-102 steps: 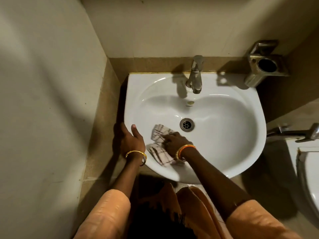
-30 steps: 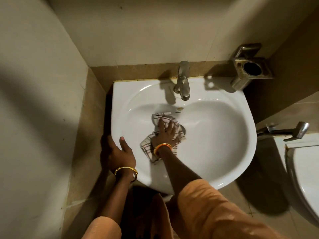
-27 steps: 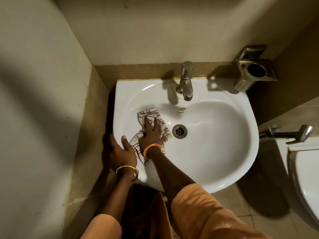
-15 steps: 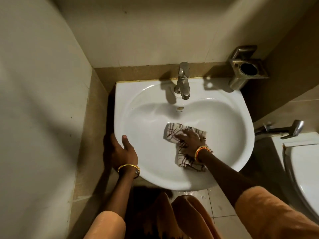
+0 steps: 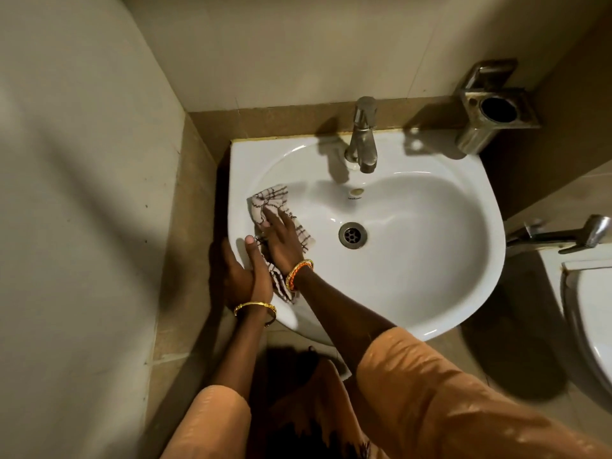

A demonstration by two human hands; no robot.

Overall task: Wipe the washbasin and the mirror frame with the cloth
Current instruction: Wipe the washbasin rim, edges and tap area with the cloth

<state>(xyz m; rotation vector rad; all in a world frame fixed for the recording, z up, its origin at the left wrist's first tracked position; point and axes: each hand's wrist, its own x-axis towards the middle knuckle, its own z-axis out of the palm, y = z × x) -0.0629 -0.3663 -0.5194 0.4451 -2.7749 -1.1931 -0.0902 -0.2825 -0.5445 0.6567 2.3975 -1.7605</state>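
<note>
The checked cotton cloth (image 5: pixel 280 223) lies inside the white ceramic washbasin (image 5: pixel 430 260), left of its round metal drain (image 5: pixel 352 235); the steel tap (image 5: pixel 363 135) stands behind.

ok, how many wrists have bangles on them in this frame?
2. A gold bangle sits on the left hand wrist at the washbasin rim; orange-and-gold bangles sit on the right hand wrist, pressing the cloth.

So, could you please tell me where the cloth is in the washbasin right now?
In the head view, the checked cloth lies on the washbasin's left inner slope, pressed under the right hand, left of the drain.
</note>
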